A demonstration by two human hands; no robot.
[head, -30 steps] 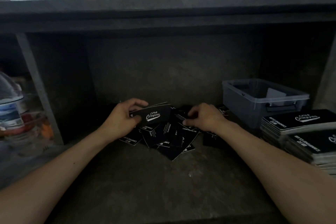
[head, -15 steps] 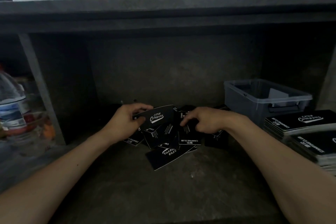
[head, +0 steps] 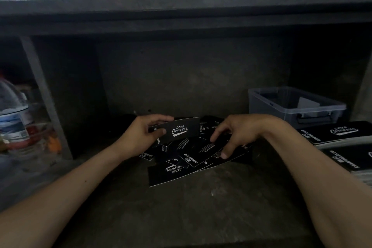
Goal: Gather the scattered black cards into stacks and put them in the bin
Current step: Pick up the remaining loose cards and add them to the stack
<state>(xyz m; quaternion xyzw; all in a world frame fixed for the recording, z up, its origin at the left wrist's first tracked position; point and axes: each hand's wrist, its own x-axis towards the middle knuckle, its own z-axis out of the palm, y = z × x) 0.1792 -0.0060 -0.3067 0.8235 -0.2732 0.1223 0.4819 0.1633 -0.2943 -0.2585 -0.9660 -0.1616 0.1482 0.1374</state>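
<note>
The black cards [head: 187, 159] lie in a loose, overlapping heap on the dark concrete shelf [head: 181, 213], near its middle and in front of the back wall. They are matte black rectangles with thin pale edges. Some show a white script logo reading "Club Camping" with a swoosh beneath it, and others show small white block lettering, "CAMPING CLUB" among it. They point every which way, several upside down to the camera, and the nearest one sticks out of the heap towards the person. The held card [head: 181, 130] is raised just above the heap, logo side facing the camera and nearly level. The left hand [head: 141, 135] pinches its left end, thumb on the face and fingers curled over the top edge. Whether more cards sit behind it cannot be told. The right hand [head: 237, 133] arches over the right side of the heap with its fingers spread and bent downward and its thumb tip resting on a card. Whether it has hold of that card cannot be told. Behind and to the right of the heap stands a translucent grey bin [head: 259, 104] with a pale object inside. In front of the bin, at the right edge, sit two neat stacks of cards [head: 340, 135] with the same logo. Far left, blurred, is a plastic bottle [head: 12, 115].
</note>
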